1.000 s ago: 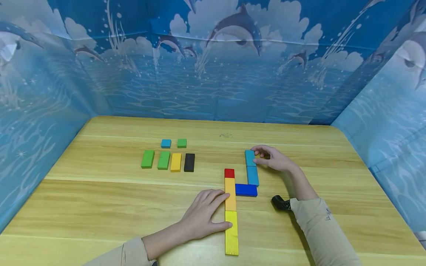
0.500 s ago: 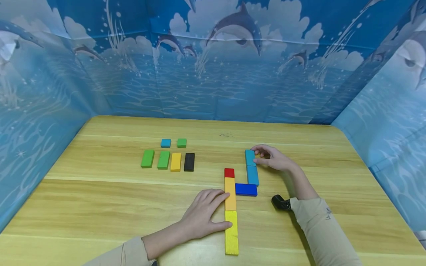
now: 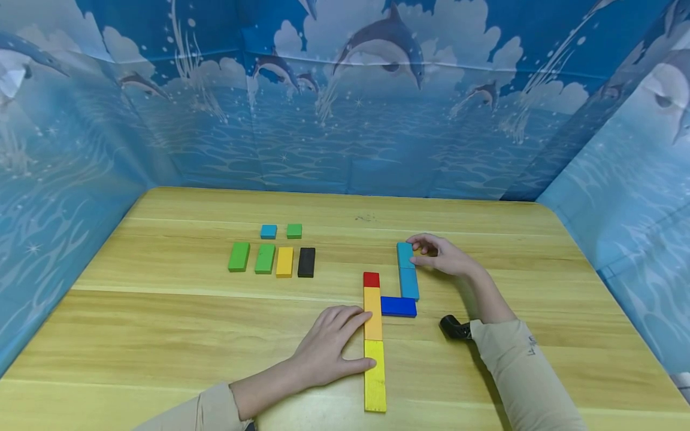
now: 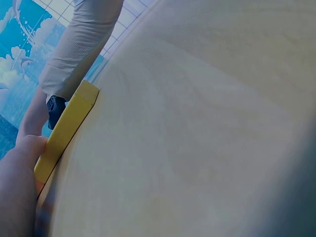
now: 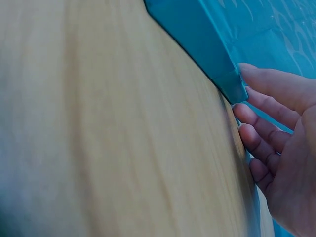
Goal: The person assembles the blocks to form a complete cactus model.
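Observation:
In the head view my left hand (image 3: 331, 350) lies left of a column of blocks, fingers spread. Its index fingertip touches the orange block (image 3: 372, 326), and its thumb touches the yellow block (image 3: 376, 392). A red block (image 3: 371, 279) caps the column's far end. The dark blue block (image 3: 398, 307) lies crosswise at the column's right side. From it, two light blue blocks run away in line, the nearer block (image 3: 409, 284) touching the farther block (image 3: 405, 255). My right hand (image 3: 444, 256) holds the farther one, thumb along its side (image 5: 212, 69) and index finger at its far end.
Loose blocks lie at the back left: two green ones, a yellow-orange block (image 3: 284, 262), a black block (image 3: 306, 263), a small blue block (image 3: 268, 231) and a small green block (image 3: 294, 231). A black device (image 3: 454, 328) sits at my right cuff. Dolphin-printed cloth (image 3: 345, 131) walls the table.

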{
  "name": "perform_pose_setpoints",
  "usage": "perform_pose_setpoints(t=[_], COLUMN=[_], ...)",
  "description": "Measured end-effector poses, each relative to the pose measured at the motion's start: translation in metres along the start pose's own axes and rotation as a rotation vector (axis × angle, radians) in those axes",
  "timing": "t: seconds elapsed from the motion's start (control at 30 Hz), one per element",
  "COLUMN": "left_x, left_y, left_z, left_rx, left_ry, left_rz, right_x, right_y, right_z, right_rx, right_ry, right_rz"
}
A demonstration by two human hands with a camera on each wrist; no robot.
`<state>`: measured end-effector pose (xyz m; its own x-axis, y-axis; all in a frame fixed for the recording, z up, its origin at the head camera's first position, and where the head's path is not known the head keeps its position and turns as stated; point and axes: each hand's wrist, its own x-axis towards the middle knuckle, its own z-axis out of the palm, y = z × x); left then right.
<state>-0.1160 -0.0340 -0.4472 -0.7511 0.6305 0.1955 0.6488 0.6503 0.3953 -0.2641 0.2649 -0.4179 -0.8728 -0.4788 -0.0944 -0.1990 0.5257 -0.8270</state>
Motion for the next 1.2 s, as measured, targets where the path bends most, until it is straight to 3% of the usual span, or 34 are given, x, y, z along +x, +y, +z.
perform_pose_setpoints(t=[0.3,0.5,0.8,1.2], left_x=[0.0,0.0,0.0,0.0], left_y=[0.0,0.0,-0.001,-0.001], left_z=[0.0,0.001,0.001,0.001], left_rx=[0.004,0.003,0.004,0.004], left_ry=[-0.001,0.001,0.01,0.011], left_rz=[0.003,0.004,0.005,0.006], right_x=[-0.011,-0.024,-0.034,-0.036], right_y=[-0.005,-0.007,-0.008,-0.007], right_z=[0.002,0.011,0.026,0.032], right_rx=[-0.008,-0.025,0.037,0.049], right_ry=[0.056,0.099,0.151,0.151], right_rz=[-0.056,-0.043,-0.034,-0.031])
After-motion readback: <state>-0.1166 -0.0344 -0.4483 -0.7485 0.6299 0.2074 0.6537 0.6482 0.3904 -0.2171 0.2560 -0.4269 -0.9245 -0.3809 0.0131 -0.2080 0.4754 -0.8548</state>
